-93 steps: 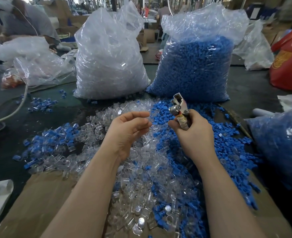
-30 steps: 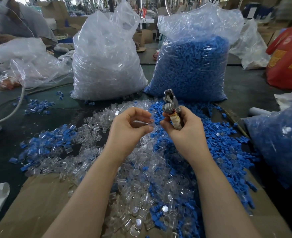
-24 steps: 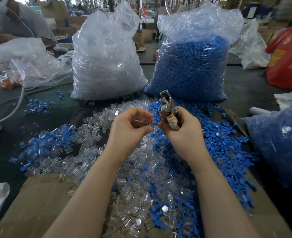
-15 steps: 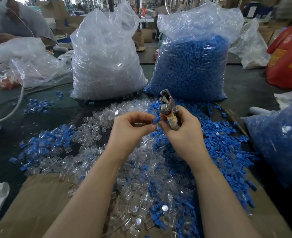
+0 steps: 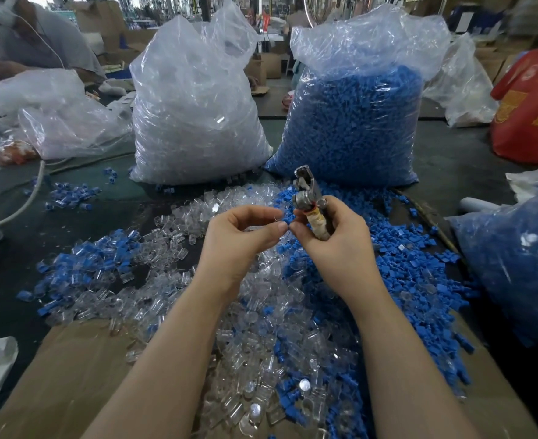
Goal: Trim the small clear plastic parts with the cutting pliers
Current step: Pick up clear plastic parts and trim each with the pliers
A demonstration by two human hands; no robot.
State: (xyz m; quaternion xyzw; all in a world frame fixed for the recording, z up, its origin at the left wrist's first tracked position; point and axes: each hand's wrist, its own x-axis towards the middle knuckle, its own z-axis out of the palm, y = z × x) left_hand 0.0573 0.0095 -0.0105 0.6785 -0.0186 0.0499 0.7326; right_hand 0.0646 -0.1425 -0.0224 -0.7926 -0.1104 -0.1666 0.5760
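Fingers of left hand (image 5: 239, 239) pinching small clear part (image 5: 283, 220), barely visible; right hand (image 5: 334, 236) curled around cutting pliers (image 5: 312, 204), tip up, over loose pile (image 5: 261, 312).

- dark table (image 5: 451, 160) w/ cardboard sheet (image 5: 71, 375) at near edge
- loose clear parts (image 5: 255, 343) + blue parts (image 5: 403, 274) heaped mid-table, partly on cardboard
- clear bag (image 5: 195, 106) & blue bag (image 5: 353, 122) upright at back, side by side

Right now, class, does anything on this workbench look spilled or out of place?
Yes: loose blue plastic parts are mixed into the heap of small clear plastic parts, and a few lie scattered left of the bags.
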